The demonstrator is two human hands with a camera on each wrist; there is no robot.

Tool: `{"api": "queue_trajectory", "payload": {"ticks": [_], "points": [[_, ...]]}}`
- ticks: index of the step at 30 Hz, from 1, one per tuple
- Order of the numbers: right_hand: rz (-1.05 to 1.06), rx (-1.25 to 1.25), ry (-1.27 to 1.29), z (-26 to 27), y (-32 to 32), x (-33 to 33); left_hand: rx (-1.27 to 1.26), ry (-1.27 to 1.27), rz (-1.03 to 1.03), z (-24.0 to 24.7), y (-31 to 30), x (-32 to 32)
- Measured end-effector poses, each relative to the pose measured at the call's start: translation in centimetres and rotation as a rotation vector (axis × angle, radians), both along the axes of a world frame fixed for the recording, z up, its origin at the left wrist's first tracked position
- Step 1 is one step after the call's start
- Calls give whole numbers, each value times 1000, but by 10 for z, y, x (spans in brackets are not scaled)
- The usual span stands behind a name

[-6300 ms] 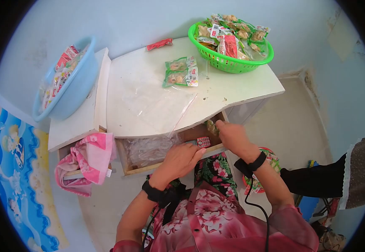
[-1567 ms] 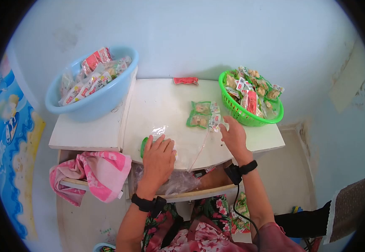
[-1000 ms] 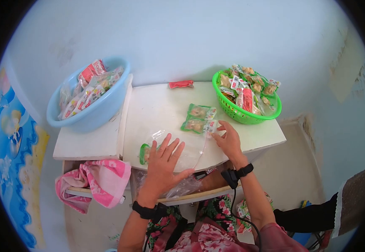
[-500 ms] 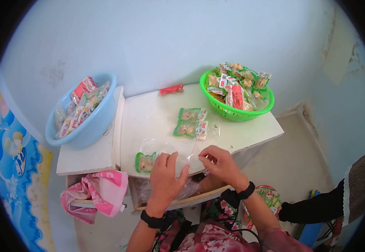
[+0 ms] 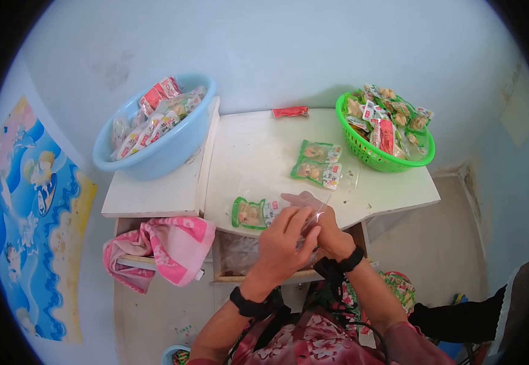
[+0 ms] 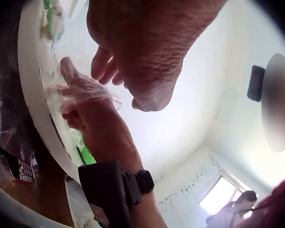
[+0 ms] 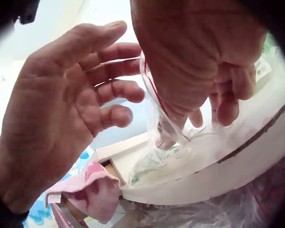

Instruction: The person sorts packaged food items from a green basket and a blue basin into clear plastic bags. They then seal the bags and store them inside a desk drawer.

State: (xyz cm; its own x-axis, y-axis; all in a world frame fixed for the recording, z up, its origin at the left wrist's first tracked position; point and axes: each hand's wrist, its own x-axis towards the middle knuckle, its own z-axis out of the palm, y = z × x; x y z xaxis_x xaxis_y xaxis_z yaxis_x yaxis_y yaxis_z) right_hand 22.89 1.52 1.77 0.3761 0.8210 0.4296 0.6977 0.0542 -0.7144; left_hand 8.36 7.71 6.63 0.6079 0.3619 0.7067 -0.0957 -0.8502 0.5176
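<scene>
A clear plastic bag (image 7: 156, 107) with a red line along its mouth is held up over the front of the white desk. My right hand (image 5: 330, 230) reaches into the bag's mouth, its fingers extended and covered by the film in the left wrist view. Beside it, my left hand (image 5: 286, 243) has loosely bent fingers touching the bag's rim, the thumb apart. To the left of the hands lies a green-edged snack packet (image 5: 248, 213), overlapped by the clear film. Two joined green packets (image 5: 316, 163) lie farther back on the desk.
A blue basin (image 5: 155, 149) of packets stands at left, a green basket (image 5: 386, 159) of packets at right. A red packet (image 5: 290, 112) lies by the wall. Below the desk edge, an open drawer (image 5: 234, 252) holds plastic film and a phone (image 6: 23, 170). A pink towel (image 5: 182, 249) hangs at left.
My right hand has left the drawer, come to the bag's edge and slipped into its mouth. My left hand, earlier flat on the bag, has lifted beside it. A green-edged packet now lies front left.
</scene>
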Motion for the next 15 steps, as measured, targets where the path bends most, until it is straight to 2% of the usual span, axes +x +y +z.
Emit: {"api": "queue_trajectory", "payload": {"ticks": [2, 5, 8, 11, 14, 15], "points": [[-96, -209, -245, 6, 3, -4, 100, -37, 112, -5, 11, -11], [-149, -301, -298, 3, 12, -7, 81, 60, 395, -14, 46, -30], [-183, -292, -239, 6, 17, -10, 121, 264, 666, -48, 87, -45], [-189, -327, -292, 13, 25, -15, -74, 410, 508, -53, 95, -54], [-125, -384, -291, 11, 30, -14, -380, 314, 439, -58, 89, -49], [-133, -368, -246, 10, 32, -14, -476, 213, 374, -62, 91, -48]]}}
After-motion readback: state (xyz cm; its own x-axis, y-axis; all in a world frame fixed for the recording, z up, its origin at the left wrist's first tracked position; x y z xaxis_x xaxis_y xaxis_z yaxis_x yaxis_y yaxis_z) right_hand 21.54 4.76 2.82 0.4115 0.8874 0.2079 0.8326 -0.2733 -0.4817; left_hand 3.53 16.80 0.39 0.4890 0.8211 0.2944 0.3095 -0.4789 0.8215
